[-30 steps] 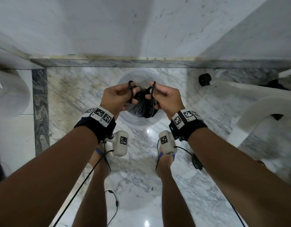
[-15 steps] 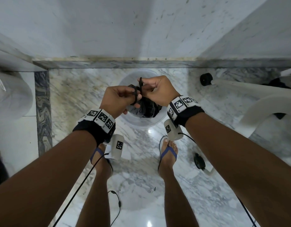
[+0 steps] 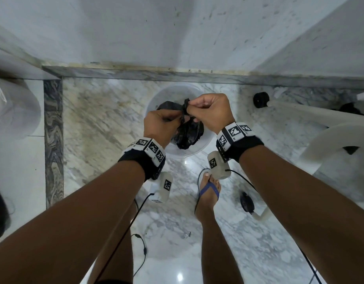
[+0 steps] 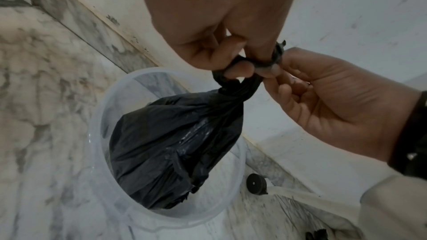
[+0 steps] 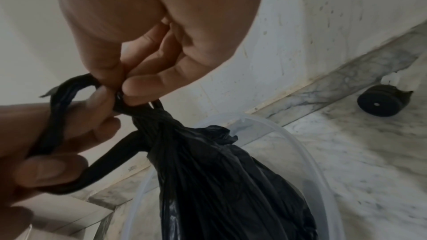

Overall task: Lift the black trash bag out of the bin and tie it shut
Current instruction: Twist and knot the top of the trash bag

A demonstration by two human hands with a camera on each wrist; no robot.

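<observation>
Marble floor; crinkled glossy black trash bag point(image 4: 175, 145), neck twisted.

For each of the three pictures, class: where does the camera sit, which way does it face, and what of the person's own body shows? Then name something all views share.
Head: worn on the head, facing down at both hands, forearms, feet and the bin.
Left wrist: along the left hand toward the black trash bag; the right hand shows too.
Right wrist: along the right hand at the bag's neck; left fingers show.
Shared: bag and bin.
</observation>
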